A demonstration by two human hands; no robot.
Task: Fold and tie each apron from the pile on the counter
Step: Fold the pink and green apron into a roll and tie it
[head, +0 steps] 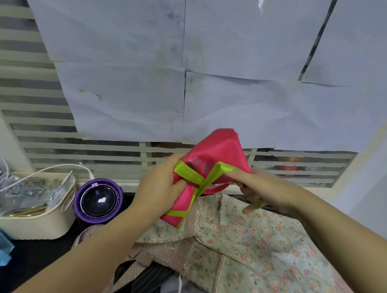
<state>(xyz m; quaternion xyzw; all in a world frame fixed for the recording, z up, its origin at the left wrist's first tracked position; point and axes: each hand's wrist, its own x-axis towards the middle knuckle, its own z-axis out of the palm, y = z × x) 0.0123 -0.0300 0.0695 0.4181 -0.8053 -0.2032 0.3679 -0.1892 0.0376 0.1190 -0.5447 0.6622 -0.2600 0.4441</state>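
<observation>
The bare left forearm (105,243) and bare right forearm (332,225) are reaching forward and converging mid-frame. The left hand (160,187) is gripping a folded pink fabric apron (217,147), thumb pressing its front. The right hand (264,189) is pinching the apron's lime-green strap (187,172), fingers curled.

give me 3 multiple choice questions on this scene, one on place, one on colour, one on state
1. Where is the purple device? A left of the pink apron B on the wall C on the floor
2. The straps are: A black B lime green C white
3. The pink apron is: A spread flat B hanging C folded, held in both hands

Key: 1 A, it stands left of the apron; 2 B, green bands cross the pink; 3 C, the left hand grips the bundle and the right hand holds the straps.
</observation>
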